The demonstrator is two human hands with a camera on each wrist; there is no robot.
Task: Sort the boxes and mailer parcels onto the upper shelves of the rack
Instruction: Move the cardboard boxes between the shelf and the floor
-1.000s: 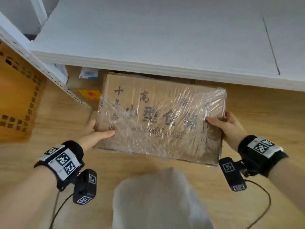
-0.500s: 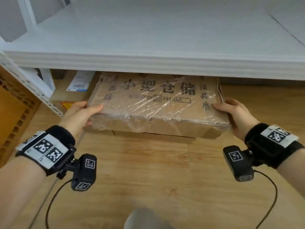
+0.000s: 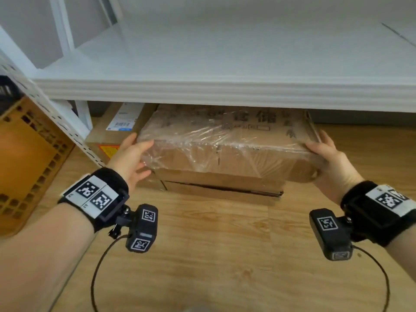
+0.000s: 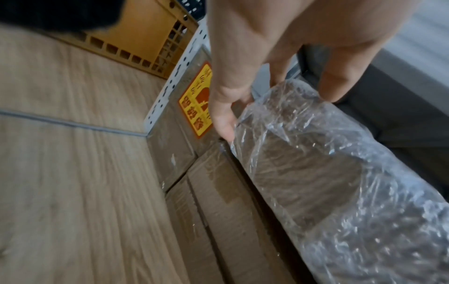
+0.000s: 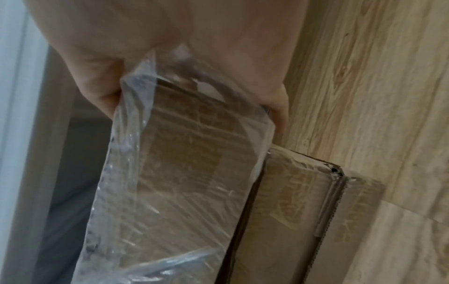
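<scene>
A flat cardboard box wrapped in clear film (image 3: 225, 143) lies level just under the white shelf's front edge (image 3: 225, 93), over a stack of flattened cardboard (image 3: 220, 185). Whether it rests on the stack I cannot tell. My left hand (image 3: 132, 154) holds its left end, thumb on top and fingers lower down the end. My right hand (image 3: 328, 158) grips the right end the same way. The left wrist view shows the wrapped box (image 4: 316, 173) with the left hand (image 4: 255, 57) at its corner. In the right wrist view the right hand (image 5: 194, 48) clamps the box (image 5: 182, 173).
A brown box with a white label (image 3: 108, 134) and a yellow sticker stands to the left, under the shelf. The perforated white rack upright (image 3: 56, 122) and an orange slatted crate (image 3: 27, 158) are further left. Wooden floor (image 3: 213, 255) lies in front.
The wrapped box went from tilted towards me to level and moved forward under the shelf edge, both hands still on its ends. My view rose to show more of the shelf top.
</scene>
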